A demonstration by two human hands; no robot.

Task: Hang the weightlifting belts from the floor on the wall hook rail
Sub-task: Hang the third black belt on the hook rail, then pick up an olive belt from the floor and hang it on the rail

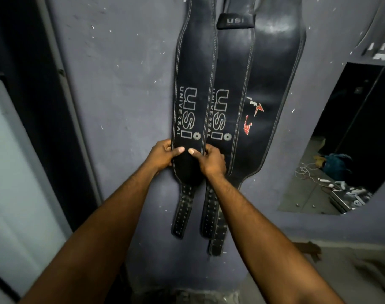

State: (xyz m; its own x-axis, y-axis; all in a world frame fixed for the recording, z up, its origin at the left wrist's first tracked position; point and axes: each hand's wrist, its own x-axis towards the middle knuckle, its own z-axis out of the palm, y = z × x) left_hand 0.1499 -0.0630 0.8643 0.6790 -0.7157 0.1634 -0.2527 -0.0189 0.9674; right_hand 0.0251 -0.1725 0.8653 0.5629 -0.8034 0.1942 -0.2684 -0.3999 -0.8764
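Three black belts hang side by side on the wall [125, 84], and the left hand [162, 155] and right hand [211, 160] each pinch an edge of the left belt [193, 69], overlapping the middle belt [229, 84], with a mirror [341, 150] further right.

three black belts [195, 84] hang on the wall, two hands [163, 154] and one mirror [349, 139].

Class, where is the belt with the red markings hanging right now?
In the head view, the belt with red markings hangs on the purple wall, rightmost of three, partly behind the middle USI belt and left of the mirror.
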